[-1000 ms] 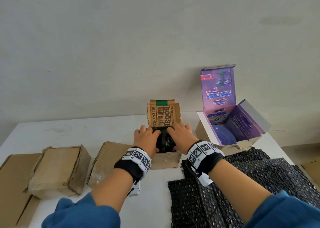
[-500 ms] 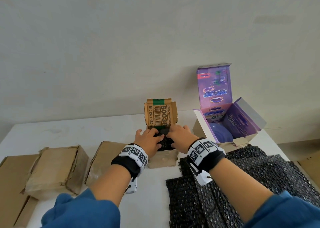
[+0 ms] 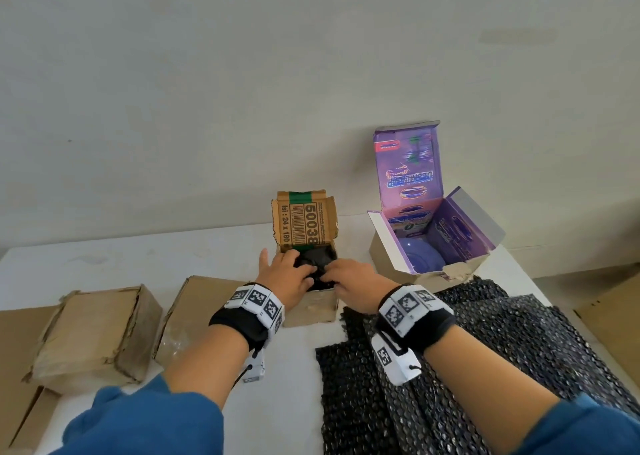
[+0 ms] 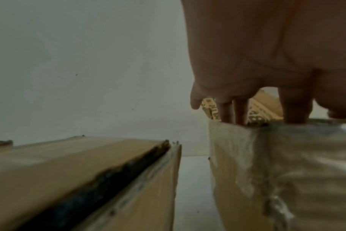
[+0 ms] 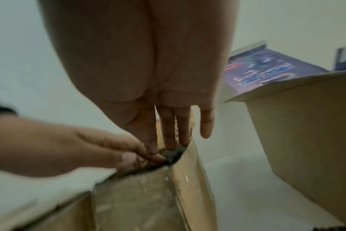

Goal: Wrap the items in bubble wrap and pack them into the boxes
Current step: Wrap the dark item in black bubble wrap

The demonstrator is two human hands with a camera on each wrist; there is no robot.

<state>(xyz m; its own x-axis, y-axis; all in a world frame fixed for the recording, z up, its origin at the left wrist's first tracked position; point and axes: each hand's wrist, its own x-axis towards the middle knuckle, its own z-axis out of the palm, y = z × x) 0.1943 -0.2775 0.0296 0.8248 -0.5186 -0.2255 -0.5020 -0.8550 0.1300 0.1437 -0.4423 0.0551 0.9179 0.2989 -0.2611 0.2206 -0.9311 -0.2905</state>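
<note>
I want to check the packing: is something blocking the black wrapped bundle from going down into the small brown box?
Nothing visible blocks it. The bundle already sits in the open box, its lid flap upright behind, with the left hand and right hand pressing on top.

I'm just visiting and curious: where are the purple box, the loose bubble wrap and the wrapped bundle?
purple box (image 3: 408, 174), head view, raised lid.
loose bubble wrap (image 3: 502, 350), head view, sheet's middle.
wrapped bundle (image 3: 317, 258), head view, exposed top.
</note>
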